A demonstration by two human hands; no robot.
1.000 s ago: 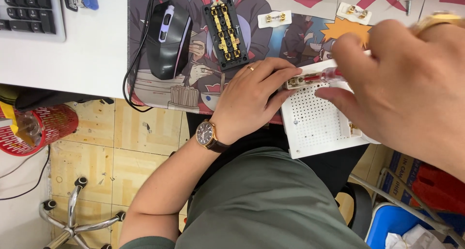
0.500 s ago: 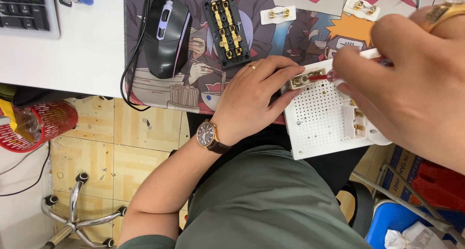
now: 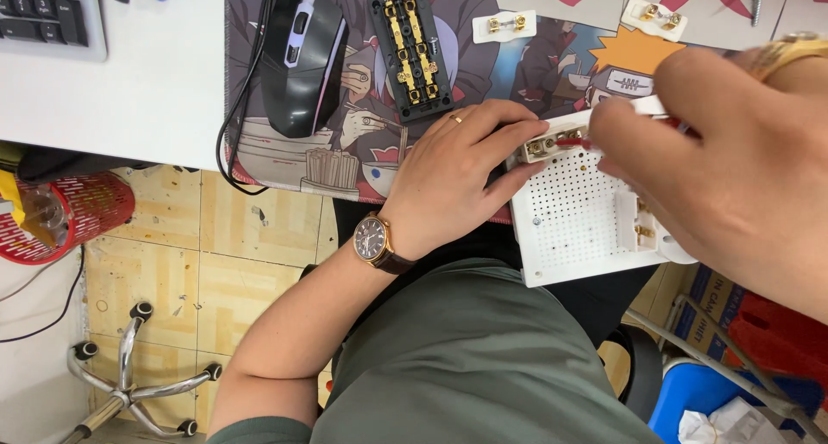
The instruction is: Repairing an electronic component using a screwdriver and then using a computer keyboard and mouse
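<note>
Board [image 3: 573, 211], white and perforated, lies at desk [image 3: 147, 107] edge over the lap. Left hand [image 3: 461, 181]: grip closed on fuse holder [image 3: 548, 144] at board's top-left corner. Right hand [image 3: 724, 163]: grip pinched on red-tipped tool [image 3: 573, 140] touching the holder. Mouse [image 3: 302, 60] well apart.

perforated board [image 3: 573, 224]: white, with an even grid of small dark holes, right of centre
fuse holder [image 3: 552, 142]: white with brass clips and a red piece
terminal block [image 3: 411, 47]: black with gold contacts, top centre
mouse [image 3: 300, 60]: black with a pale strip
desk mat [image 3: 552, 56]: cartoon print in orange, blue, dark and red
basket [image 3: 82, 215]: red mesh, left edge
shirt [image 3: 483, 358]: plain olive green
floor [image 3: 216, 254]: yellowish wood-pattern tiles
</note>
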